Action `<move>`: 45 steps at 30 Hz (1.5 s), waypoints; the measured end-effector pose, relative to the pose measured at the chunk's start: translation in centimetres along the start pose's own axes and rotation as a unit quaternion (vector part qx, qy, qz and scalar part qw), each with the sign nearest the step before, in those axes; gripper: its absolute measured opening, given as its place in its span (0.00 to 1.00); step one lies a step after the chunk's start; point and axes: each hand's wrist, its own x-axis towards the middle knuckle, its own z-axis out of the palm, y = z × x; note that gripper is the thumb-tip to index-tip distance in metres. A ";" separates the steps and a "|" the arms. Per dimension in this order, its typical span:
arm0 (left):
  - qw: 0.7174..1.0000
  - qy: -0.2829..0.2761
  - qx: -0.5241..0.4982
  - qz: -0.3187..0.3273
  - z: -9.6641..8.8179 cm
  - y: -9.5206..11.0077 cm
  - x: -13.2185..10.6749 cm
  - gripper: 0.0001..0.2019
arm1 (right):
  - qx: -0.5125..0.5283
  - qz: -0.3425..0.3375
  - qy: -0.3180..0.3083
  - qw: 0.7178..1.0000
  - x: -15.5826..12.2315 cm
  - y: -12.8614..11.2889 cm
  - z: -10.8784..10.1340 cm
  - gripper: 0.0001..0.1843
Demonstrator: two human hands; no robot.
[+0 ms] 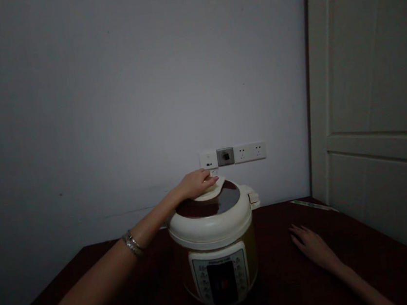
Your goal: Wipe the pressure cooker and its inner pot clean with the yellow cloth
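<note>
A cream-and-gold electric pressure cooker (215,229) stands on the dark red-brown tabletop (287,280), near the middle and toward the near edge. Its cream lid, with a glossy dark brown top (220,202), sits down on the pot, and nothing shows it lifted or turned aside. A cream handle (212,194) crosses the top of the lid, and a small cream side grip (253,197) juts out to the right.

The left hand (196,184) reaches in from the near left and lies palm-down over the handle, its fingers pressed together and curving across it. I cannot tell how firmly it grips, since the thumb is hidden. A silver bracelet (132,244) circles the left wrist. The right hand (312,248) rests flat on the tabletop to the right of the cooker, well apart from it, with its fingers lightly spread and nothing in them.

As things stand, the lid is on and the left hand is on its handle. The black display on the front control panel (221,278) is mostly dark, with a faint red glow, and no power cord shows.

At the far side, 2 white socket plates (249,152) and a grey switch plate (225,156) are set in the pale wall. A narrow pale green strip (312,204) lies on the far right of the tabletop, beside a white panelled door (371,79).
</note>
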 end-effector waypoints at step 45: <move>0.997 0.007 0.019 -0.073 -0.2 1.4 -0.5 0.27 | 0.017 0.010 -0.006 1.000 -0.4 -0.6 -0.9 0.25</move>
